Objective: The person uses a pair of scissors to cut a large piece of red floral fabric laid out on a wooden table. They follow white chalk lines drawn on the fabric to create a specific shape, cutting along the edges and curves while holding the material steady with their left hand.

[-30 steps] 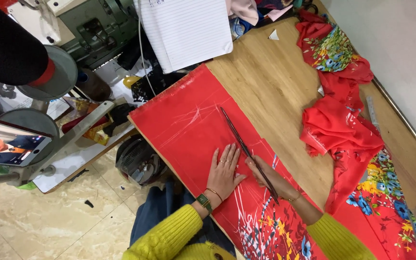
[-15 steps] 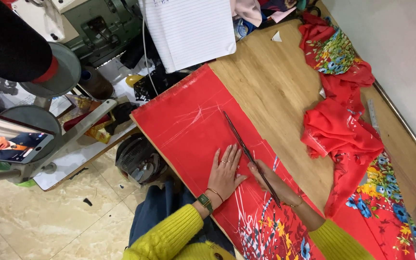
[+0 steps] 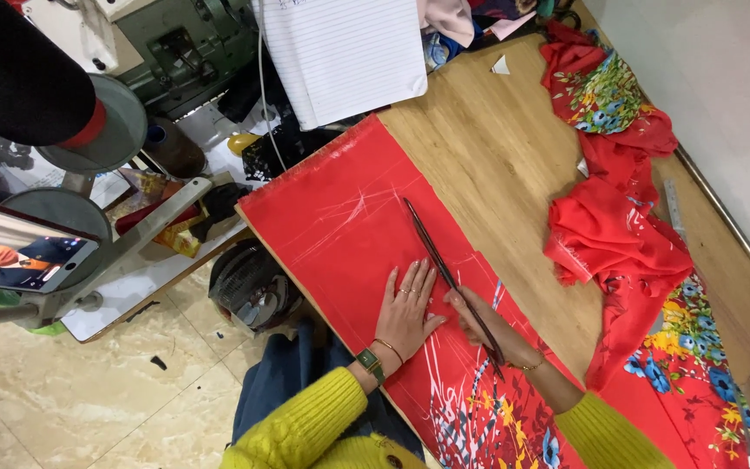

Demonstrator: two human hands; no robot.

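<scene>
Flat, left hand [image 3: 407,311] pins red fabric [image 3: 349,226]; right hand [image 3: 479,317] steadies ruler [image 3: 449,278].

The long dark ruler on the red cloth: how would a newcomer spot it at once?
Start at the wooden table, then the flat red fabric panel along its near edge. The long thin dark ruler lies diagonally on it, its lower end under the right hand, beside the flat left hand. It is the only straight, rigid strip there.
</scene>
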